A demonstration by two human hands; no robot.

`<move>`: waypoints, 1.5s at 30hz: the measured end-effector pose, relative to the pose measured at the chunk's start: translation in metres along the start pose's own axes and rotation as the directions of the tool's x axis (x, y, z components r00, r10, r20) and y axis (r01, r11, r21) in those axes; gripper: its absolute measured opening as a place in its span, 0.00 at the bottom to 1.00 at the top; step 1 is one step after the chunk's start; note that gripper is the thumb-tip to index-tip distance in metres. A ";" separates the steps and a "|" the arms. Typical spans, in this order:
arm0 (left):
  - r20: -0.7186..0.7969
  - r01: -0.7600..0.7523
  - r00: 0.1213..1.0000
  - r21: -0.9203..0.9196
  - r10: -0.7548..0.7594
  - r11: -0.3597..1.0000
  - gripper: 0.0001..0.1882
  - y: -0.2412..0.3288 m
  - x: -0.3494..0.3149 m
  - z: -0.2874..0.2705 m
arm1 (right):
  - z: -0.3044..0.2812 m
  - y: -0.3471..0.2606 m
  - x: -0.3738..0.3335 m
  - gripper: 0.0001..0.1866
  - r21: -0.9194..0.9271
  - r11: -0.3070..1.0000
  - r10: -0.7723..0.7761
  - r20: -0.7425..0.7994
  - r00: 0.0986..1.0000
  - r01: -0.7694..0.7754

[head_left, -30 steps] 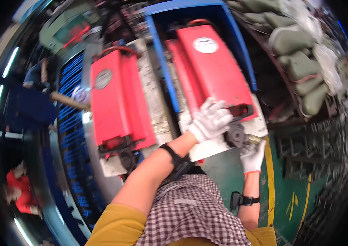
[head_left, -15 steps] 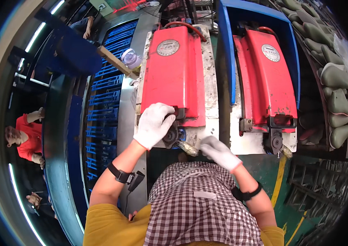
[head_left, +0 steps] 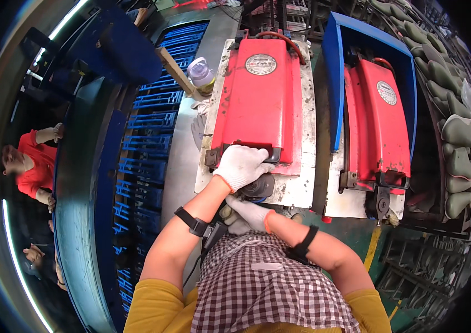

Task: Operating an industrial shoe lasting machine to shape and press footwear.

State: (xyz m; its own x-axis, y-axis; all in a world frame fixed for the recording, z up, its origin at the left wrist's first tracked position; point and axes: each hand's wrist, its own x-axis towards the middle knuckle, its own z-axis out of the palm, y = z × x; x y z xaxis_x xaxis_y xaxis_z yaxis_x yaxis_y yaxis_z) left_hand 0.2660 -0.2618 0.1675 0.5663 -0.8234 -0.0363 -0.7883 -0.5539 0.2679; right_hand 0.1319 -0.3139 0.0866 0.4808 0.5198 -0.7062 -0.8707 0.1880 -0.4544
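My left hand [head_left: 242, 166], in a white glove, is closed over the black front handle [head_left: 273, 155] of a red machine cover [head_left: 257, 105]. Below it, a round black hub [head_left: 262, 186] sticks out at the front of the machine. My right hand [head_left: 251, 215], gloved too, is wrapped round a beige cloth-wrapped lever handle [head_left: 226, 212] at the lower left of the hub. Its fingers partly hide the handle, close in front of my checked apron [head_left: 257, 283].
A second red machine [head_left: 377, 116] stands to the right inside a blue guard [head_left: 332, 89]. Grey-green shoe-shaped forms [head_left: 460, 133] fill a rack at far right. On the left are a bottle [head_left: 199, 72], a blue-slatted conveyor [head_left: 146, 144] and a person in a red shirt [head_left: 38, 161].
My right hand has moved left and taken hold of the wrapped handle, which now points lower left instead of lower right. My left hand stays on the cover's handle. The view has shifted.
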 end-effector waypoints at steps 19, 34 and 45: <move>-0.785 -0.204 0.516 0.276 0.342 0.939 0.19 -0.004 0.060 -0.215 | -0.033 -0.179 0.052 0.49 -0.921 0.288 -0.925 -0.339 0.173 -0.261; 0.209 -0.070 0.906 -0.783 -0.368 -0.618 0.43 -0.032 -0.113 0.019 | 0.022 -0.083 -0.028 0.38 -0.289 0.542 -0.840 -0.151 0.521 0.789; 0.534 -0.140 0.323 -0.790 -0.781 -0.597 0.32 -0.253 -0.196 0.118 | 0.004 -0.042 -0.012 0.25 -0.987 -0.153 -0.946 0.129 0.297 -0.058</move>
State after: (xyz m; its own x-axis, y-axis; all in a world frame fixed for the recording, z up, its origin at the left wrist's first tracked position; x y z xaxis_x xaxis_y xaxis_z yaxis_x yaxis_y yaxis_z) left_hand 0.3261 0.0253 -0.0069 0.6705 0.1007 -0.7351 0.5820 0.5431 0.6053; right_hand 0.1627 -0.3244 0.1166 0.9533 0.0842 0.2900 0.2071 -0.8812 -0.4250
